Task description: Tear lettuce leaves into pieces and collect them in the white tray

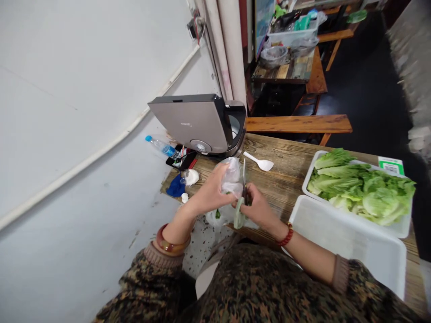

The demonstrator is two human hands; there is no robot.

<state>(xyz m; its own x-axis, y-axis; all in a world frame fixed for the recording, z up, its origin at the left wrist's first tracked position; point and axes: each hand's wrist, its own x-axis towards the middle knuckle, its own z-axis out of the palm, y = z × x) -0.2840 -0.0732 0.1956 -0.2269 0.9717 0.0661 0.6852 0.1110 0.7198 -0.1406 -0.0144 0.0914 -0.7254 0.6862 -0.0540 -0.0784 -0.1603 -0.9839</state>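
Note:
My left hand is closed around a crumpled white plastic bag, lifted over the near edge of the wooden table. Beside it, my right hand grips scissors with a pale green handle. Their blade points up and away from me, right next to the bag. Whether the blade touches the bag I cannot tell. Below my hands hangs more thin plastic with a bit of green leaf showing. Past the bag, a white spoon lies on the table.
A rice cooker with raised lid stands at the back against the wall. Left of it are a water bottle, a blue cloth and a small white bag. On the right, lettuce fills one tray, beside another white tray.

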